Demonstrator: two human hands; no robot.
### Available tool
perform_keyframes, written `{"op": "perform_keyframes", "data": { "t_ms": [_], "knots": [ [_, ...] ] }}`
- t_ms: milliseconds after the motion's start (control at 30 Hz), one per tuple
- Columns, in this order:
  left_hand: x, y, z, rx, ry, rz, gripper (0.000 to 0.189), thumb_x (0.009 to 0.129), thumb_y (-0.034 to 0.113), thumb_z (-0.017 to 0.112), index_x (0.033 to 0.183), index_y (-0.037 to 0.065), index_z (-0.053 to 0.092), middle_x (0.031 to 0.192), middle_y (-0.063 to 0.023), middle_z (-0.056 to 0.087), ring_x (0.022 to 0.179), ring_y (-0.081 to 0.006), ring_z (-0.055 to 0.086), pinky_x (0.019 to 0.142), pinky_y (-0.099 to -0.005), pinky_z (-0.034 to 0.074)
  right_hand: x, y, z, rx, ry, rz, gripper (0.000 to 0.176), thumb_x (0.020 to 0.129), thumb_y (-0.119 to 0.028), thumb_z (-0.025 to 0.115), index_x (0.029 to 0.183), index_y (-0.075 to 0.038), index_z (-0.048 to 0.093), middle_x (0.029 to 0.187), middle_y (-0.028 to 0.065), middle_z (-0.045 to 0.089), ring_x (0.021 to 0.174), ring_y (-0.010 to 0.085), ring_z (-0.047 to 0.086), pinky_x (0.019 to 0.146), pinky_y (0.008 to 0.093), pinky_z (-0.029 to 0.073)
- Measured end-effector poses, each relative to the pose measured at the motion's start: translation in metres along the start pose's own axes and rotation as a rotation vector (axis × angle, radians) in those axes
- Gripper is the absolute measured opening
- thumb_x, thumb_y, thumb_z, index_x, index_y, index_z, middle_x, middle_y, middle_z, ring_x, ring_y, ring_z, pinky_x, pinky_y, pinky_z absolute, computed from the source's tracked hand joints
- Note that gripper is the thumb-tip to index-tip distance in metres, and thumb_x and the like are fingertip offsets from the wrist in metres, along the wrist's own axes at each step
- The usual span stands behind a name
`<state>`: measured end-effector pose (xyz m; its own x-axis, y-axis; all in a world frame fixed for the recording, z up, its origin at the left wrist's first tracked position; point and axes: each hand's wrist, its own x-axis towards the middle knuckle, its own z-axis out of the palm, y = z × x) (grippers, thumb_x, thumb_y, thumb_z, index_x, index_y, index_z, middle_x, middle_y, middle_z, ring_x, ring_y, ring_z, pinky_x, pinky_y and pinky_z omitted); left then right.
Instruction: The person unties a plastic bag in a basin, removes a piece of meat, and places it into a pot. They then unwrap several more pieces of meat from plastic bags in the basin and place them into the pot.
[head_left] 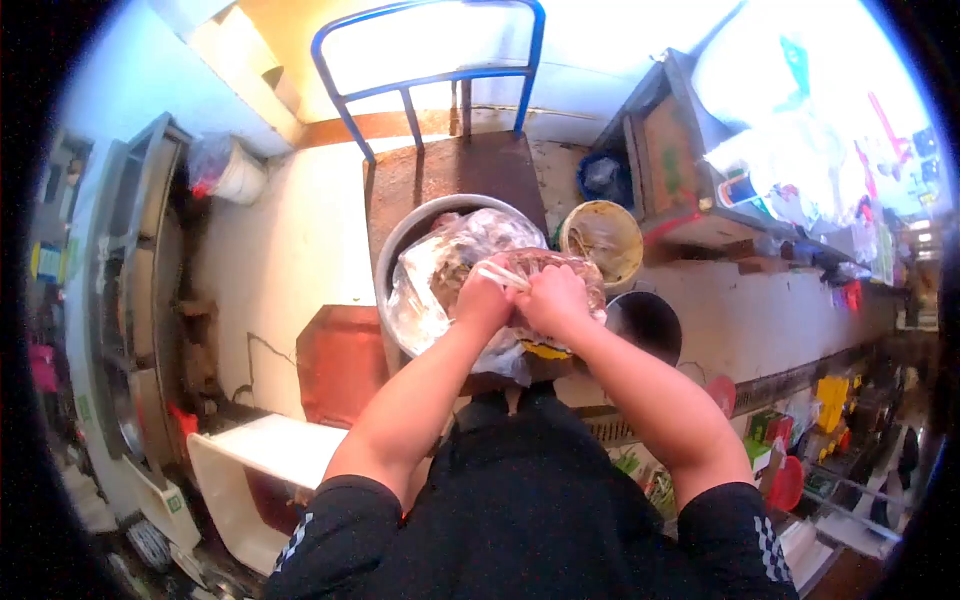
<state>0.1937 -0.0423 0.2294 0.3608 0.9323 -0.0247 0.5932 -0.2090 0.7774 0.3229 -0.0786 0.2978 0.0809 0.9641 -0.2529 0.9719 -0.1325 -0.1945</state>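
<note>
My left hand (484,302) and my right hand (556,302) meet close together over a large metal pot (388,275). Both are closed on the gathered top of a clear plastic bag (594,283) with brownish contents that I cannot identify. A second clear plastic bag (505,228), crumpled and shiny, lies in the pot behind and to the left of my hands. The pot rests on the brown platform of a cart (400,175) with a blue handle frame.
Right of the pot stand a yellowish bucket (625,235), a dark round container (660,325) and a blue bucket (618,190). A red-brown stool (345,365) and a white plastic bin (225,500) are at left. Shelving (130,260) lines the left side; a cluttered counter (740,215) is at right.
</note>
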Motion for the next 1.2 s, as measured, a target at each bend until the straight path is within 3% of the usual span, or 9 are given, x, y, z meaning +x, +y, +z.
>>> {"op": "perform_keyframes", "data": {
  "t_ms": [133,200,267,333,533,733,867,967,1200],
  "knots": [
    [0.008,0.019,0.021,-0.052,-0.041,-0.033,0.024,0.079,0.015,0.064,0.101,0.008,0.056,0.097,-0.0191,0.064,0.095,-0.0382,0.061,0.078,-0.0462,0.049,-0.007,0.023,-0.002,0.041,-0.112,0.132,0.045,0.083,-0.048,0.058,0.088,-0.005,0.073,0.095,0.0164,0.067,0.097,0.0341,0.061,0.084,0.0477,0.049],
    [0.013,0.026,0.035,-0.085,-0.061,-0.02,0.025,0.08,0.015,0.064,0.103,0.008,0.057,0.097,-0.0197,0.064,0.095,-0.039,0.061,0.079,-0.0464,0.049,-0.015,0.038,0.005,0.09,-0.044,0.199,0.038,0.08,-0.039,0.059,0.081,-0.004,0.072,0.088,0.0196,0.068,0.086,0.036,0.065,0.079,0.0452,0.051],
    [0.019,0.031,0.054,0.07,-0.116,-0.218,0.026,0.081,0.013,0.061,0.107,0.008,0.059,0.098,-0.0214,0.064,0.096,-0.0406,0.061,0.082,-0.0466,0.048,-0.03,0.052,0.008,0.131,-0.055,0.237,0.037,0.081,-0.038,0.059,0.082,-0.004,0.072,0.089,0.0196,0.068,0.087,0.0363,0.065,0.08,0.045,0.051],
    [0.017,0.033,0.06,0.018,0.047,-0.13,0.026,0.081,0.011,0.057,0.107,0.007,0.061,0.098,-0.022,0.065,0.096,-0.0419,0.061,0.085,-0.0473,0.047,-0.05,0.068,0.004,0.165,-0.063,0.282,0.037,0.081,-0.038,0.058,0.083,-0.004,0.072,0.09,0.0196,0.068,0.088,0.0367,0.065,0.081,0.0448,0.051],
    [0.01,0.091,0.134,0.288,-0.209,-0.125,0.024,0.082,0.008,0.051,0.101,0.001,0.062,0.097,-0.0244,0.065,0.094,-0.0426,0.061,0.084,-0.0489,0.048,-0.112,0.146,0.018,0.512,-0.143,0.537,0.038,0.08,-0.04,0.058,0.094,-0.006,0.071,0.094,0.0203,0.067,0.09,0.039,0.064,0.081,0.0459,0.051],
    [0.011,0.136,0.236,0.257,-0.297,-0.09,0.022,0.083,0.014,0.051,0.085,0.0,0.068,0.089,-0.0246,0.066,0.089,-0.0416,0.063,0.081,-0.0487,0.05,-0.186,0.227,0.019,0.6,-0.098,0.613,0.035,0.082,-0.034,0.054,0.088,-0.004,0.07,0.092,0.0215,0.066,0.089,0.04,0.063,0.08,0.0477,0.05],
    [0.011,0.134,0.343,0.313,-0.406,0.103,0.021,0.083,0.015,0.053,0.085,0.001,0.068,0.09,-0.0241,0.066,0.09,-0.0412,0.064,0.081,-0.0482,0.051,-0.234,0.283,0.032,0.571,0.048,0.692,0.037,0.083,-0.034,0.051,0.085,0.0,0.068,0.092,0.0219,0.065,0.09,0.0411,0.061,0.08,0.0478,0.049],
    [-0.002,0.168,0.387,0.29,-0.476,0.019,0.022,0.084,0.015,0.052,0.088,0.0,0.068,0.093,-0.0243,0.066,0.092,-0.0406,0.064,0.082,-0.0481,0.051,-0.265,0.319,0.033,0.703,0.021,0.906,0.036,0.083,-0.037,0.055,0.091,-0.006,0.07,0.093,0.0193,0.067,0.09,0.0401,0.062,0.081,0.0474,0.049],
    [-0.022,0.174,0.469,0.283,-0.649,0.029,0.02,0.082,0.015,0.056,0.091,0.002,0.068,0.096,-0.0233,0.066,0.092,-0.0391,0.064,0.082,-0.045,0.052,-0.318,0.371,0.074,0.841,0.322,0.874,0.038,0.083,-0.034,0.057,0.1,-0.001,0.065,0.096,0.0236,0.066,0.092,0.0391,0.063,0.082,0.0445,0.048]
  ]
}}
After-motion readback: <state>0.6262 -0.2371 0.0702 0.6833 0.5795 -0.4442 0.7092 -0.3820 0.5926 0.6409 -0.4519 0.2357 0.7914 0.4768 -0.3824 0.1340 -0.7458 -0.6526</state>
